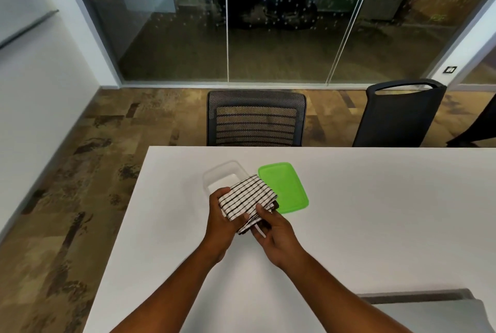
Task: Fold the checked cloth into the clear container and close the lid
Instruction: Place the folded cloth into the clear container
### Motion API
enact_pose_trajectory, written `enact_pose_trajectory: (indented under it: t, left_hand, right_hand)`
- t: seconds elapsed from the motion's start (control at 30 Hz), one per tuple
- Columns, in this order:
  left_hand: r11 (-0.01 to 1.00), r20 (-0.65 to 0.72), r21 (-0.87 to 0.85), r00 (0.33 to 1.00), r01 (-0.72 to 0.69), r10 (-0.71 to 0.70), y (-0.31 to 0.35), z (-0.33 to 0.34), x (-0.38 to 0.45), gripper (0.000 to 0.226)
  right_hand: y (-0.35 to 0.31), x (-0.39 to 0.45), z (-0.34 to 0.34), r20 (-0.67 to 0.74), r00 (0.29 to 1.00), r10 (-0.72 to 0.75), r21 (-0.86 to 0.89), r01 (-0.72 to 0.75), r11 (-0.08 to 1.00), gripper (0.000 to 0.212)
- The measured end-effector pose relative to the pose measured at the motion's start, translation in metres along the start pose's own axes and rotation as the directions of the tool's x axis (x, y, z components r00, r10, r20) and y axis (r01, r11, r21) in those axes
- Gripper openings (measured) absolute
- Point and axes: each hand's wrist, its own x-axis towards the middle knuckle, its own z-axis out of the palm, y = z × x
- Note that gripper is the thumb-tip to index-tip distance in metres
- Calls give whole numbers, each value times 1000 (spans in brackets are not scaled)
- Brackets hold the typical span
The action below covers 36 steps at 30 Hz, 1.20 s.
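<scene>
White table (375, 212) carries a clear container (214, 175), open and uncovered, with a green lid (287, 187) lying flat just beside it on the right, both with long axes running away from the viewer and slightly rightward. Folded checked cloth (249, 197) is held above the container's near right corner, long axis running from near left to far right. Left hand (224, 221) grips its near-left edge, fingers curled beneath with thumb on top; right hand (273, 236) pinches the near folded end
</scene>
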Motion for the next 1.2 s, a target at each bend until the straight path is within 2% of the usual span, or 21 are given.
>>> enact_pose_trajectory:
  t: [0.13, 0.27, 0.37, 0.53, 0.67, 0.77, 0.83, 0.9, 1.07, 1.2]
  left_hand:
    - [995, -2, 70, 998, 65, -65, -6, -1, 20, 80]
    - [952, -170, 295, 985, 79, -29, -1, -18, 66, 50]
    - [882, -203, 465, 979, 77, 21, -2, -43, 114, 34]
    - [696, -114, 718, 989, 19, 91, -3, -72, 184, 36]
    - [500, -24, 863, 995, 67, -92, -12, -80, 231, 51]
    - [351, 32, 932, 948, 86, -315, -24, -82, 259, 61]
    - [296, 61, 953, 910, 70, -411, -35, -83, 269, 63]
    - [284, 78, 957, 903, 51, -422, -44, -85, 275, 56]
    - [254, 65, 967, 942, 22, -330, -54, -92, 275, 37]
    - [331, 57, 942, 952, 49, -302, -58, -101, 249, 31]
  right_hand:
    - [-1, 24, 5, -76, 997, -33, 31, 36, 999, 40]
    - [-9, 46, 5, -116, 993, -1, 58, 7, 998, 38]
    - [-10, 62, 2, -151, 988, 25, 63, -16, 998, 38]
    - [-6, 85, 6, -167, 985, 50, 72, -38, 997, 38]
    - [-3, 101, 10, -158, 985, 63, 41, -58, 998, 35]
    - [1, 114, 11, -158, 984, 79, 27, -76, 997, 30]
    - [4, 121, 9, -158, 984, 88, 7, -88, 996, 28]
    - [6, 126, 8, -156, 983, 92, -14, -95, 995, 30]
    - [9, 132, 1, -157, 985, 74, -61, -84, 995, 32]
    - [8, 129, -4, -165, 984, 69, -105, -87, 991, 31]
